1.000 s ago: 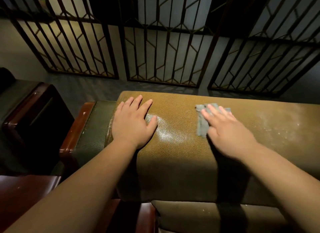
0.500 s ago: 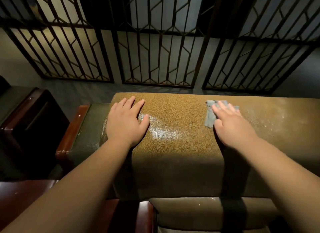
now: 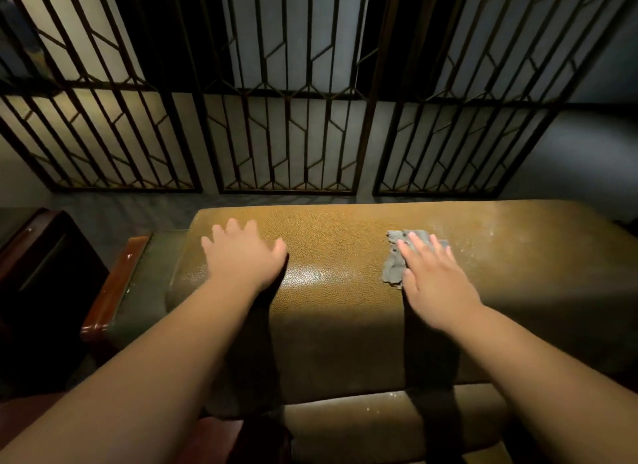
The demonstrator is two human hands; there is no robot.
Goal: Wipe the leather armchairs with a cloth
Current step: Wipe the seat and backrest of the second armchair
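At the far left edge a dark side cabinet [image 3: 45,273] stands apart from the chair, and nearer in the glossy wooden armrest [image 3: 115,284] runs along the armchair [image 3: 338,325], so a wide backswing of your elbow could knock either. Your left hand [image 3: 241,260] lies flat on the left end of the chair's top, fingers straight and spread, holding nothing; lean too hard there and it may slide on the shiny leather beside it. To the right, the grey cloth [image 3: 395,266] sits on the top under your right hand [image 3: 435,284], whose straight fingers only press it, not grip it. The cloth is small and crumpled, so it could slip out and bare skin would smear the leather. Pale dusty patches [image 3: 511,235] remain further right and are easily missed in this dim light
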